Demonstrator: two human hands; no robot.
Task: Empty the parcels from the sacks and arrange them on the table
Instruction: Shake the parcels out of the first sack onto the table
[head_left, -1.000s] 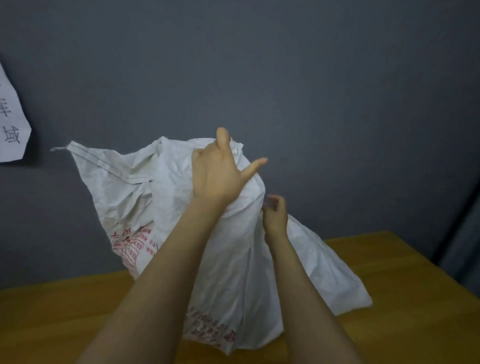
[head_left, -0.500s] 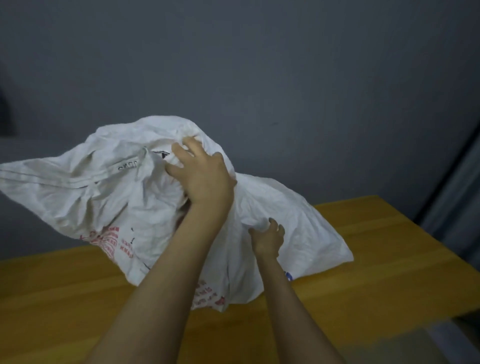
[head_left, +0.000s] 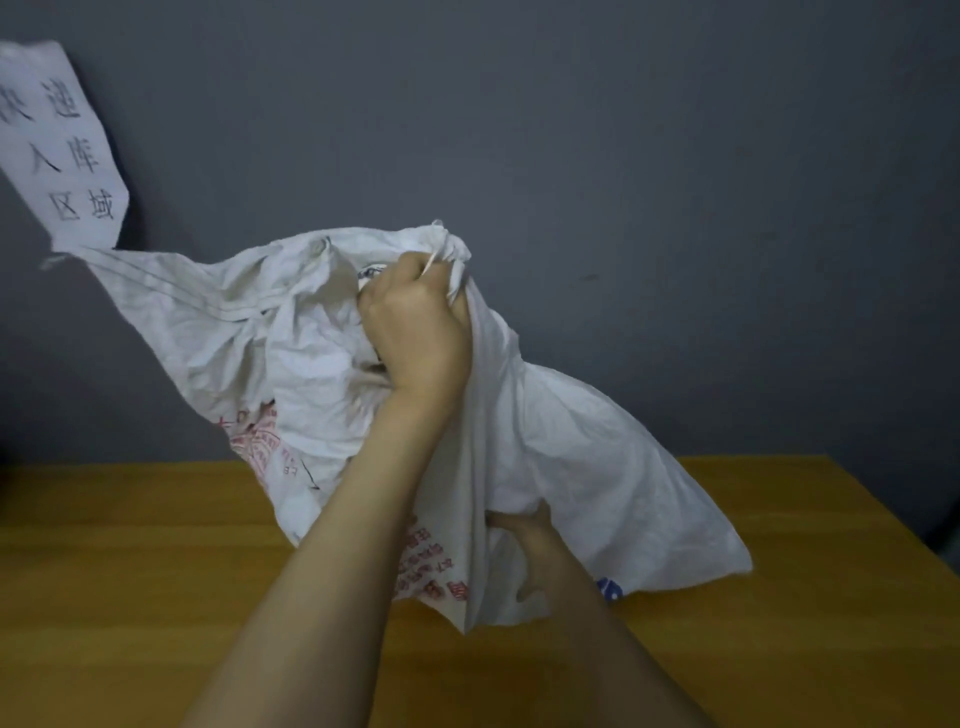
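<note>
The left hand (head_left: 415, 332) is clenched round the bunched top of the white sack (head_left: 597, 467), fingers curled tight into the gathered cloth, holding that end high above the table (head_left: 156, 571). I judge this grip is there to tip the sack, so that whatever is inside slides toward the lower end. The right hand (head_left: 522, 540) sits lower, against the sack's near side just above the tabletop; its fingers are tucked into a fold and seem to grip the cloth, probably to steady the sack or work its mouth open, though much of the hand is hidden by fabric. The sack hangs crumpled between the two hands, its bottom edge resting on the wooden table and one corner flung out to the left toward a paper sign (head_left: 62, 145) on the grey wall (head_left: 675, 156). Red print shows on its front. No parcel is plainly visible on the table or at the opening, so by my reading the emptying has not yet produced anything to arrange.
</note>
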